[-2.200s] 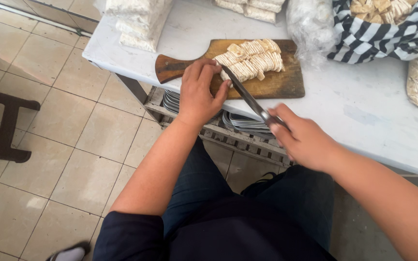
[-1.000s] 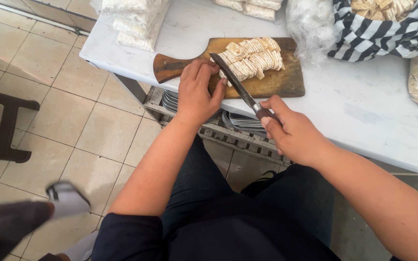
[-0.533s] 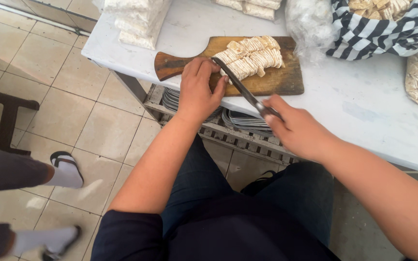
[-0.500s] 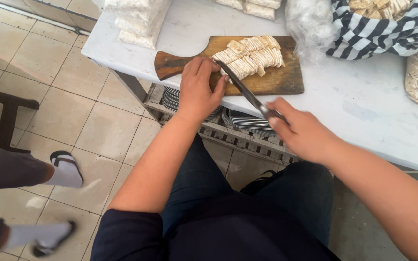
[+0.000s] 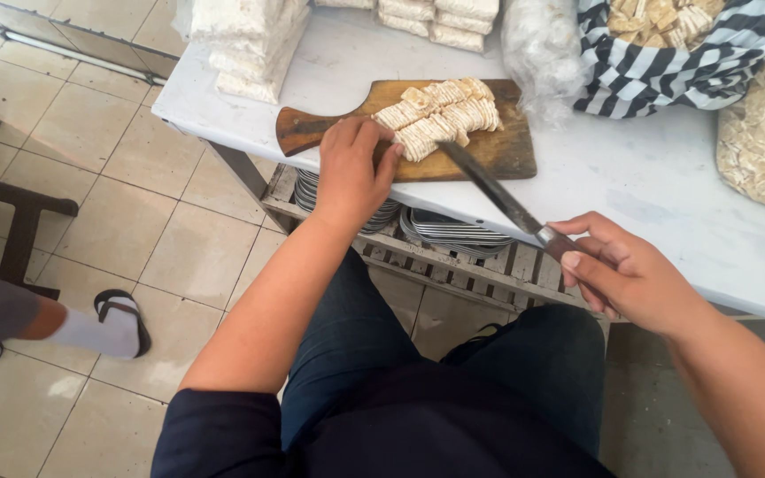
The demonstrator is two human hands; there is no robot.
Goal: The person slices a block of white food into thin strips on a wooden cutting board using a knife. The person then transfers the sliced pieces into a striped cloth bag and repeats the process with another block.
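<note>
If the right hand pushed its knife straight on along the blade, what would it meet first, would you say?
Probably the cut pale slices on the wooden board; the knife in the right hand points at them.

Floor: beige square ceramic tiles (image 5: 179,239), pale grout lines.
Bench: white flat-topped bench (image 5: 630,186).
Furniture: dark wooden chair frame (image 5: 19,212) at left.
Light: even daylight.

One wooden cutting board (image 5: 498,150) on the table, one long knife (image 5: 498,195) over it, two hands working, one striped bag (image 5: 666,71) far right, one sandalled foot (image 5: 112,323) at left.
</note>
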